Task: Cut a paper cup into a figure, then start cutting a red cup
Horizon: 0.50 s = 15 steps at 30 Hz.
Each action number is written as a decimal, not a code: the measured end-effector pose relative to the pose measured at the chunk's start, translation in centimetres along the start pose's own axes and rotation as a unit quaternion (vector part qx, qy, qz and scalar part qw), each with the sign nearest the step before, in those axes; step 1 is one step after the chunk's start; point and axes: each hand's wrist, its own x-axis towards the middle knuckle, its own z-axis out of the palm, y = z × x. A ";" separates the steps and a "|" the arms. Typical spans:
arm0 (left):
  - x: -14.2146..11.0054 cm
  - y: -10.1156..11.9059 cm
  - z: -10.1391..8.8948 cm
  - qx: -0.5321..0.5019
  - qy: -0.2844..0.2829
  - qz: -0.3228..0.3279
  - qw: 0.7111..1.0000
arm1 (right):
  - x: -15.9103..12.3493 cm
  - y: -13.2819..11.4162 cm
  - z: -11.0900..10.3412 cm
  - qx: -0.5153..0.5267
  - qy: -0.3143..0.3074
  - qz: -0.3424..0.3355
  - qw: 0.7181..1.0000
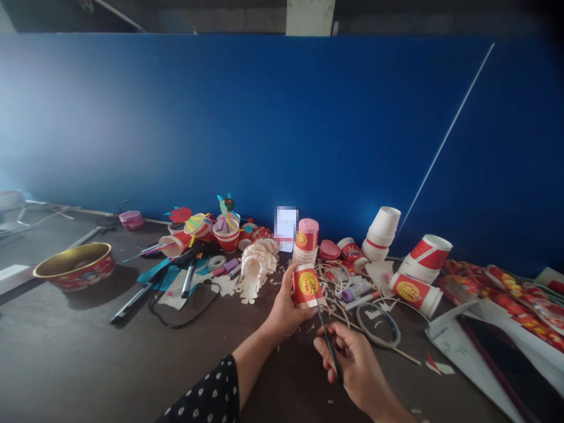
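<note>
My left hand (284,306) grips a red paper cup (307,285) with a gold round emblem, holding it on its side with the white rim to the lower right. My right hand (355,367) holds a pair of black-handled scissors (329,346), whose thin blades point up to that rim. Small paper scraps (328,308) lie on the dark table (132,358) below the cup. Left of my hands stands a cup cut into curled cream strips (259,264).
A red bowl with a gold interior (74,266) sits at left. Marker pens (188,278), tape (217,262) and decorated paper cups (225,234) lie at the back. White cups (381,233), red cups (425,258) and red patterned paper (497,299) occupy the right, before a blue wall (247,117).
</note>
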 end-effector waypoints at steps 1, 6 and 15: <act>0.0 0.0 0.1 0.000 -0.002 -0.001 1.000 | 0.0 -0.1 0.0 0.005 0.000 0.000 1.000; -0.2 0.1 0.4 -0.004 -0.010 -0.005 1.000 | 0.0 -0.5 0.0 0.006 0.001 0.003 1.000; -0.3 -0.3 0.4 -0.001 -0.040 -0.009 0.999 | 0.1 -0.3 -0.2 0.038 0.011 -0.002 0.999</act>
